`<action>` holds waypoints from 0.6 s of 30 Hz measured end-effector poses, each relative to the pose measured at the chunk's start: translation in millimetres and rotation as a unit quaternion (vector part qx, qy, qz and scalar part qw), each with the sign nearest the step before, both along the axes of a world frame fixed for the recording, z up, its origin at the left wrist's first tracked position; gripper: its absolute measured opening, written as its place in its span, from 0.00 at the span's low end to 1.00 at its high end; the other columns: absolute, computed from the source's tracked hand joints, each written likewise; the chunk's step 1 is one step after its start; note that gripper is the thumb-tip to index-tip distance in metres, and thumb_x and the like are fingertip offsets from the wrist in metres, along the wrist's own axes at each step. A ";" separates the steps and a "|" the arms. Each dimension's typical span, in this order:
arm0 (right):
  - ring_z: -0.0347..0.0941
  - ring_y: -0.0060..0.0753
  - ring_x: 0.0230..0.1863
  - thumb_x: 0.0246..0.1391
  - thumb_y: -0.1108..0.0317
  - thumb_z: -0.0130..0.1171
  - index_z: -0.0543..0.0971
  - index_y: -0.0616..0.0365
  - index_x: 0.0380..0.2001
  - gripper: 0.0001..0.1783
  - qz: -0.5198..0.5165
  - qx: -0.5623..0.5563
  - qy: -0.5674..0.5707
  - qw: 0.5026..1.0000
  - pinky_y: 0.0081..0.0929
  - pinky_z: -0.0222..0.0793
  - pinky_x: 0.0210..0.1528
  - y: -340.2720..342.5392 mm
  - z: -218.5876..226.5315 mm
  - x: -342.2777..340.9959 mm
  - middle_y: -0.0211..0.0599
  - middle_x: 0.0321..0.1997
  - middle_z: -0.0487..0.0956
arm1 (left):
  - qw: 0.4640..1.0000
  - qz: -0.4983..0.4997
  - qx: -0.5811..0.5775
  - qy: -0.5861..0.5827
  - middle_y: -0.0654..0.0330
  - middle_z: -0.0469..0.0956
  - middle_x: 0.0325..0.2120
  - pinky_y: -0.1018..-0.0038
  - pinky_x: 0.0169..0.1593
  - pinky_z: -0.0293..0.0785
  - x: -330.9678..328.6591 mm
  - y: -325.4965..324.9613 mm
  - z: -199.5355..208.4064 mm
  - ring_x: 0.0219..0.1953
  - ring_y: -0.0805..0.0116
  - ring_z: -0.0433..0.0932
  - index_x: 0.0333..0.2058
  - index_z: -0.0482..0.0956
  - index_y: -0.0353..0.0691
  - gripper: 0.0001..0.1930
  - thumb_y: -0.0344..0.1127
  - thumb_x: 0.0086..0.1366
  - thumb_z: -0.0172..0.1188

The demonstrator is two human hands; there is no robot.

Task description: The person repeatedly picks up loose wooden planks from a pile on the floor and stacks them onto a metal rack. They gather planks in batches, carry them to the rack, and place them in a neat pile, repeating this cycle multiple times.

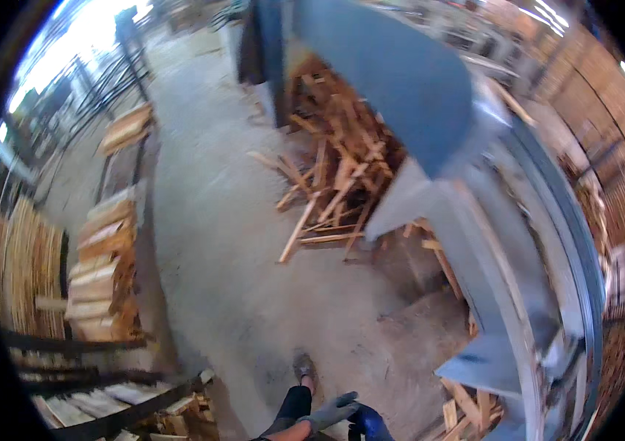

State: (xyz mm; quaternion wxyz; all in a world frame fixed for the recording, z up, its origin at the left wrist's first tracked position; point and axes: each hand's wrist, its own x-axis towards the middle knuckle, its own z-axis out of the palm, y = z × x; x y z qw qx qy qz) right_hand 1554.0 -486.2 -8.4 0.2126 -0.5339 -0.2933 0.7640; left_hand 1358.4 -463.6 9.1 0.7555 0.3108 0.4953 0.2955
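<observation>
My left hand, in a grey glove, is low in the picture with its bare forearm entering from the lower edge. Its fingers are stretched out to the right, over or against a dark blue shape that looks like my gloved right hand. Blur and the picture's edge hide that hand's fingers. No object shows in the left hand. One of my shoes stands on the concrete floor just ahead.
Wood offcuts lie heaped beneath a blue-grey metal machine, some spilling onto the floor. Its metal trough runs down the right side. Stacked boards line the left, with a dark rail and more wood pieces nearer me.
</observation>
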 end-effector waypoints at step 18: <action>0.72 0.25 0.38 0.52 0.57 0.60 0.71 0.47 0.51 0.23 -0.654 -0.161 -0.083 0.735 0.29 0.71 0.37 -543.8 33.0 255.3 0.25 0.40 0.76 | 0.959 -0.254 -0.116 -0.051 0.62 0.77 0.31 0.75 0.34 0.73 246.5 -203.8 89.7 0.30 0.71 0.75 0.43 0.73 0.37 0.13 0.33 0.61 0.59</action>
